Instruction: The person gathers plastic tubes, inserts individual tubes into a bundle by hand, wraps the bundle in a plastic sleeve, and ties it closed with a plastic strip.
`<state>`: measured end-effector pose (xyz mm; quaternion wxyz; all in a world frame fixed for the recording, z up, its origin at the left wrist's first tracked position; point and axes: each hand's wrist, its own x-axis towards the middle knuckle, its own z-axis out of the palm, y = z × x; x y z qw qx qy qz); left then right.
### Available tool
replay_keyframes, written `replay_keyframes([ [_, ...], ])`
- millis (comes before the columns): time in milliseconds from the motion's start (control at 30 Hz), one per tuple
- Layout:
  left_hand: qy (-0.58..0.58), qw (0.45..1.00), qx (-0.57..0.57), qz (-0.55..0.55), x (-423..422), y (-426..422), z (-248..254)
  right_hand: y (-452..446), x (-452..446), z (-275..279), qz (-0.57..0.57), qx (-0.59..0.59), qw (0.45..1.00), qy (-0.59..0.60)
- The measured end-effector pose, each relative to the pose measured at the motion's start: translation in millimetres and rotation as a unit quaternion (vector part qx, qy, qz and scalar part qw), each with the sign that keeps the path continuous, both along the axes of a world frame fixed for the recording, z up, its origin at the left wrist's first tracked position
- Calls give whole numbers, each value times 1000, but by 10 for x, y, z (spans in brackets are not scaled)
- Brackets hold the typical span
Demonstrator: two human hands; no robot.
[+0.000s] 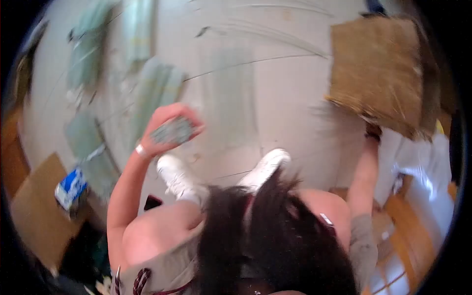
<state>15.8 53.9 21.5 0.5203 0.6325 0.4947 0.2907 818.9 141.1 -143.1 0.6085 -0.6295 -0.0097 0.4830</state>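
My left hand (172, 115) is wrapped round a greenish-grey bundle (173, 132), seen end-on and blurred, so what it is made of cannot be told. Just beyond that hand lies a pale green wrapped bundle (155, 86) on the floor. On the right, my right hand (372, 131) is at the lower edge of a brown cardboard box (376, 64). The box covers its fingers, and whether they grip the cardboard is hidden.
More pale green bundles (88, 44) lie on the tiled floor (290, 98) at left. A flat cardboard piece (37, 211) and a blue-and-white packet (72, 188) are at lower left. Clear plastic (418, 162) lies at right. Dark hair (275, 236) blocks the lower middle.
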Motion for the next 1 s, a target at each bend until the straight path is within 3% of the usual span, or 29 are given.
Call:
replay_keyframes([
  [333, -94, 993, -59, 38, 36, -143, -138, 260, -160, 69, 16, -87, 991, -99],
  [633, -54, 992, 36, 108, -60, -305, -146, 14, -357, 105, -1, -117, 982, -148],
  [767, -131, 962, 169, 169, -48, -260, -46, -245, -529, 120, -3, -143, 978, -149],
  [833, -150, 952, 201, 176, -71, -274, -100, -447, -697, 29, 41, -149, 984, -89],
  [900, -152, 947, 212, 186, -81, -297, -184, -619, -1339, 87, 142, -117, 983, 19],
  [967, -154, 948, 207, 186, -92, -311, -220, -562, -3371, 979, 239, -41, 967, 78],
  [1000, -152, 951, 197, 183, -104, -308, -203, -548, -4011, 1315, 331, -18, 942, 50],
])
